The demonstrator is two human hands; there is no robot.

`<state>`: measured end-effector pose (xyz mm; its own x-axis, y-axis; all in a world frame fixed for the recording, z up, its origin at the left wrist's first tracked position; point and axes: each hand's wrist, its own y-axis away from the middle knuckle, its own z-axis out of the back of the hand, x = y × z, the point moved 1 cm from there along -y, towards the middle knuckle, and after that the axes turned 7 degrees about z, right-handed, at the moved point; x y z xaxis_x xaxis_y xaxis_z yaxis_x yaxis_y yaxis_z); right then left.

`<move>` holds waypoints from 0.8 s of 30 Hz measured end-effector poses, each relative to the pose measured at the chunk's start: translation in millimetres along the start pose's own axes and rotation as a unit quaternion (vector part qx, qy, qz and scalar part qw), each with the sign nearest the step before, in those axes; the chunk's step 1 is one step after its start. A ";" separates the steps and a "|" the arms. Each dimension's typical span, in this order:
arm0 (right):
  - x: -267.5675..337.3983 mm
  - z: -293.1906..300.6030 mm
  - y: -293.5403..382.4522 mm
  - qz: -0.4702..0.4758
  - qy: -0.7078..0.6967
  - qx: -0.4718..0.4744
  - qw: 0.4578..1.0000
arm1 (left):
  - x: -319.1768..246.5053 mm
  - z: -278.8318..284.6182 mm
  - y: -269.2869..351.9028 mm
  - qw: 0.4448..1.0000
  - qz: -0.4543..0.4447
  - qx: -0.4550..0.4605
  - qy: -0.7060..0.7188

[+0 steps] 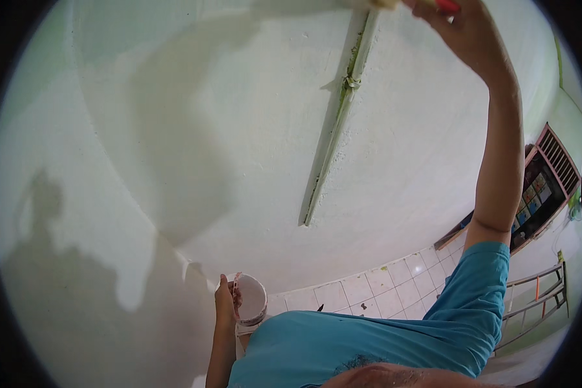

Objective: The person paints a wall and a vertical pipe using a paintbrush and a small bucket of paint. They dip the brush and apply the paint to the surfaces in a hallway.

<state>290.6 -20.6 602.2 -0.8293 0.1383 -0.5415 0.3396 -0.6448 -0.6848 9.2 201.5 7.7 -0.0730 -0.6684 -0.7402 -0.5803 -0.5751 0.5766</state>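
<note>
My left hand (227, 298), low and left of my body, grips the rim of a round paint bucket (253, 298). White paint coats the inside of the bucket, and its rim is smeared. High at the top edge, my right hand (473, 39) holds a paintbrush with a red handle (447, 6). Its pale bristle end (384, 4) is at the wall, over the upper end of a narrow cable conduit (337, 121); the picture's edge cuts off part of the brush. Green shows along the conduit's side, and the wall (271, 145) around it is whitish.
A wall corner (140, 213) curves down at left, beside a second wall with shadows. White floor tiles (359, 293) lie below, with small dark bits on them. To the right are a pinkish-framed opening with slats (557, 155) and a metal ladder-like frame (533, 305).
</note>
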 end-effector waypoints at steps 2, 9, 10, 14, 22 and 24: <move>16.5 -9.2 -18.1 -0.003 0.004 -0.050 0.999 | 0.2 2.2 0.2 1.000 0.004 -0.008 -0.002; 35.9 -49.0 23.9 -0.019 0.114 -0.073 0.991 | -8.2 -0.1 3.5 1.000 0.006 -0.003 -0.001; 49.0 -56.4 35.6 -0.022 0.071 -0.055 0.996 | -10.1 -3.0 5.1 1.000 -0.005 -0.001 -0.002; 121.1 -75.7 71.7 -0.007 -0.001 -0.003 1.000 | -15.8 -5.9 10.3 0.999 -0.033 -0.004 -0.009; 216.5 -139.1 173.6 -0.157 -0.382 0.176 0.893 | -47.4 -20.4 13.4 0.992 -0.062 0.013 -0.108; 235.6 -153.3 194.1 -0.136 -0.430 0.203 0.869 | -57.0 -20.4 17.7 0.986 -0.095 0.025 -0.136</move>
<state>229.2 2.1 267.0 -0.9385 -0.1744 0.2980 0.0401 -0.9122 -0.4077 19.6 219.7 67.1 -0.1698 -0.3960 -0.9024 -0.6430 -0.6494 0.4060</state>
